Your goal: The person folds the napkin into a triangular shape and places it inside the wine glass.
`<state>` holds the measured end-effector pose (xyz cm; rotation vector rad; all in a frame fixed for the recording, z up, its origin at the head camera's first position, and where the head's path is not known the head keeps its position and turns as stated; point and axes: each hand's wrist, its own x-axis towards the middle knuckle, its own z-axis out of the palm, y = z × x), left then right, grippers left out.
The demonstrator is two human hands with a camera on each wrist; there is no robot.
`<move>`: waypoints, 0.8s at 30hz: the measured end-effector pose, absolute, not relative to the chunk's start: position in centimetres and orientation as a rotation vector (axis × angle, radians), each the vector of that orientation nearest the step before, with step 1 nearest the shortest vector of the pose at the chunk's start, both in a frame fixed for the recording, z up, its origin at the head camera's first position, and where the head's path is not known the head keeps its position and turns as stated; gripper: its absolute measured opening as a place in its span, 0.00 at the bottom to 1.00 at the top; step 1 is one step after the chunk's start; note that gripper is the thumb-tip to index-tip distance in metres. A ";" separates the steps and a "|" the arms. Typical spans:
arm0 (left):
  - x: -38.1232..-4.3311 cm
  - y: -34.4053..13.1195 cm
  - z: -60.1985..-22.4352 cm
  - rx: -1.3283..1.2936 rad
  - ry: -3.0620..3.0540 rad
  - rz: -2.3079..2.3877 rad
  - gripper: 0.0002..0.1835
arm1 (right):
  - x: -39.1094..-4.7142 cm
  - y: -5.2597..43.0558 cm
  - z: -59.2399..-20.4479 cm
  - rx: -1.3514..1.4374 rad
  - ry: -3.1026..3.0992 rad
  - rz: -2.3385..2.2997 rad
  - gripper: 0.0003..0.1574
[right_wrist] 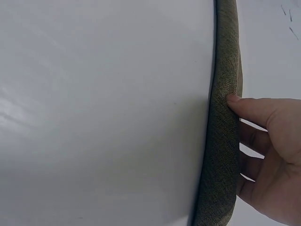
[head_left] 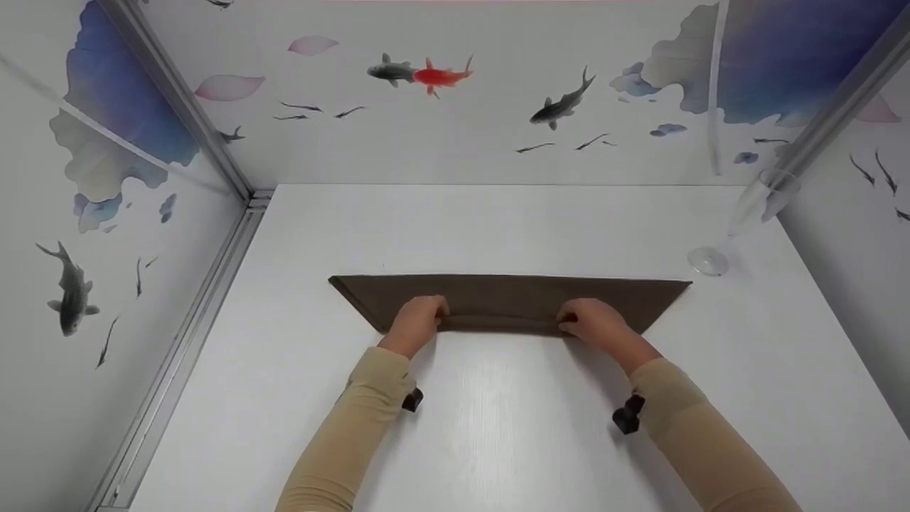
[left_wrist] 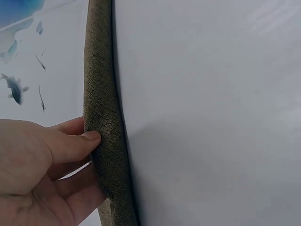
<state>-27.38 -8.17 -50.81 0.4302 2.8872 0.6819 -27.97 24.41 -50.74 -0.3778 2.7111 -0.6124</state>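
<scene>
A brown woven cloth [head_left: 512, 290] lies on the white table, wide at its far edge and narrower at the near one. Its near edge is turned over into a thick roll [left_wrist: 101, 80], which also runs down the right wrist view as a rounded band [right_wrist: 223, 146]. My left hand [head_left: 418, 320] pinches this roll left of the middle, thumb on top and fingers behind. Farther right, my right hand [head_left: 601, 323] grips the same roll, its thumb pressing the near face. Part of the fingers is hidden behind the cloth.
A clear stemmed glass [head_left: 764, 203] stands at the table's back right, its round foot [head_left: 707, 262] beyond the cloth's right corner. White panels with painted fish [head_left: 558, 105] enclose the back and sides. A grey metal rail [head_left: 192, 320] runs along the left table edge.
</scene>
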 end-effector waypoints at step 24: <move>-28.0 -6.9 -51.6 0.388 3.038 0.380 0.05 | -26.5 23.1 -51.2 -0.641 2.992 -0.323 0.10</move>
